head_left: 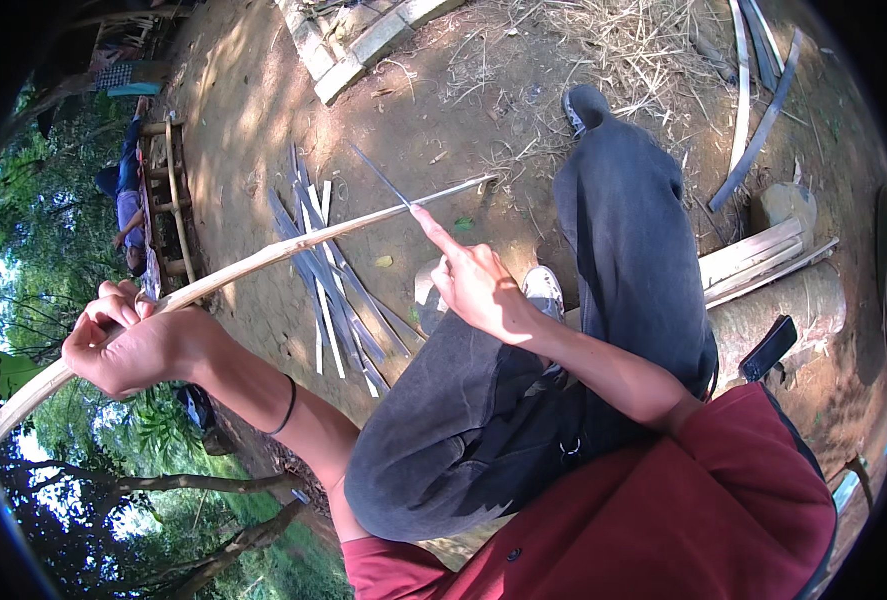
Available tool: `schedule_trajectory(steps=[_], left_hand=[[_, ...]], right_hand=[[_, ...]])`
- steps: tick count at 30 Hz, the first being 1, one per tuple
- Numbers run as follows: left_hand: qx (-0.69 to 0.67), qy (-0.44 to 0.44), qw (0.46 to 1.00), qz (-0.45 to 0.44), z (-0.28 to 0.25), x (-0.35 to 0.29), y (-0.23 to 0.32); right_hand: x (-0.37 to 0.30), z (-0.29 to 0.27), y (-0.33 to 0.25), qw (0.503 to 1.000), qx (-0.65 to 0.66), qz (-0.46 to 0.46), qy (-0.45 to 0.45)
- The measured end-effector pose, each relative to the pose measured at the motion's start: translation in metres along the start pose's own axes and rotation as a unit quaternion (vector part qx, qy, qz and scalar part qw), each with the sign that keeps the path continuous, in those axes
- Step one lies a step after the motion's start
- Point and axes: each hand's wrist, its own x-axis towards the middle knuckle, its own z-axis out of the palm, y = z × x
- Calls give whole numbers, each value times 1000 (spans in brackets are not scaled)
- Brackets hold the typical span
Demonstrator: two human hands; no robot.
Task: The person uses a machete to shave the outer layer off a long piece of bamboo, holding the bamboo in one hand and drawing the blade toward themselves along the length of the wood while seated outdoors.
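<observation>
1 fisheye view looks down from the head onto nearby legs (623,230) and ground (233,130)

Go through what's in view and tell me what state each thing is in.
Left hand: curled around the long pale stick.
Long pale stick: held aslant.
Right hand: curled, index finger extended.
Dark blade: bare, pointing away from the right hand.
Strips: loosely crisscrossed on the ground.
Split wood: bunched together.
Log: lying on its side.

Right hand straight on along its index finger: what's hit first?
Right hand: likely the pale wooden pole, crossing just ahead; depth there is unclear.
</observation>
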Motion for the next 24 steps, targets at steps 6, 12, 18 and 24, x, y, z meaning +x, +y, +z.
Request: schedule_trajectory(steps=[6,12,18,24], left_hand=[[-9,9,1000,20,-5,3,-3],[-3,32,999,3,0,3,-3],[-27,9,999,31,-11,11,-6],[-27,29,999,11,-1,10,-5]], right_hand=[[-1,-2,-20,999,39,-32,3],[-11,12,-16,988,-119,-73,61],[6,-1,27,999,26,20,27],[-17,-2,-19,997,-45,-59,31]])
